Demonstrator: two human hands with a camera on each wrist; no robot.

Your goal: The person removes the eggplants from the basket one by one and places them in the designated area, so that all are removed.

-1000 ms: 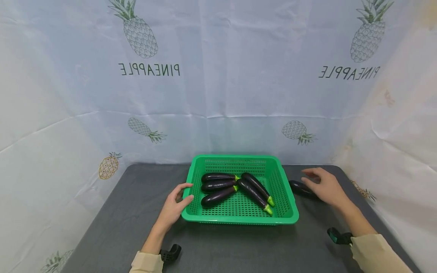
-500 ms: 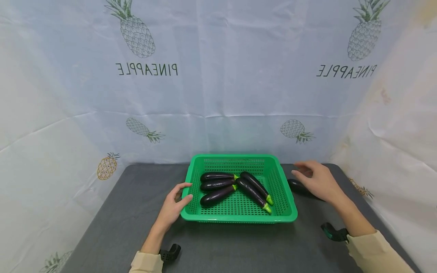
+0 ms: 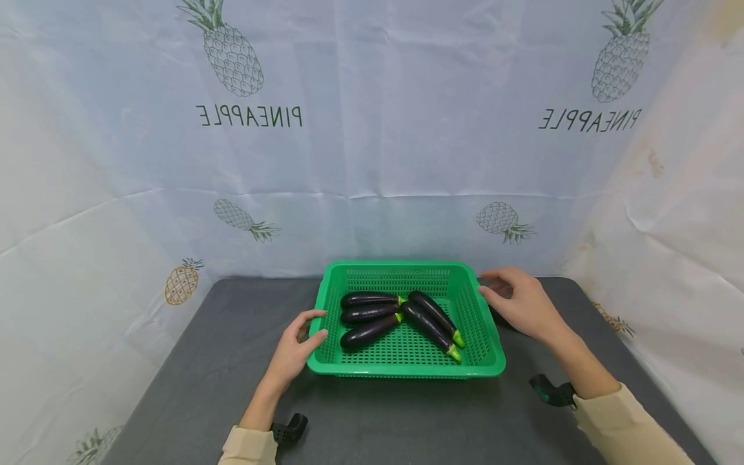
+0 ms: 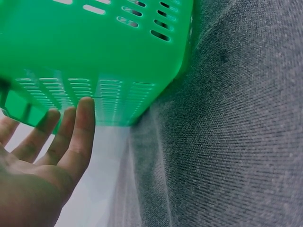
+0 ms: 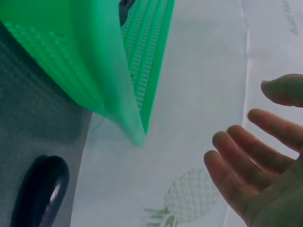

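A green plastic basket (image 3: 407, 371) sits on the dark table with several eggplants (image 3: 369, 332) lying in it. My left hand (image 3: 290, 352) is at the basket's left side; in the left wrist view its fingers (image 4: 84, 120) extend along the outer wall, lightly bent. By the right rim hovers my right hand (image 3: 523, 307), holding nothing, its fingers (image 5: 232, 175) spread apart from the thumb in the right wrist view. Another eggplant (image 5: 41, 191) lies on the table outside the basket on the right, mostly hidden behind my right hand in the head view.
The dark cloth-covered table (image 3: 372, 420) runs up to a pale curtain (image 3: 372, 142) printed with pineapples at the back. Similar sheets hang on the left and right sides. A black wrist device (image 3: 289, 429) is on each forearm.
My right hand has moved left and away from me, from over the loose eggplant to the basket's right rim. My left hand and the basket have stayed in place.
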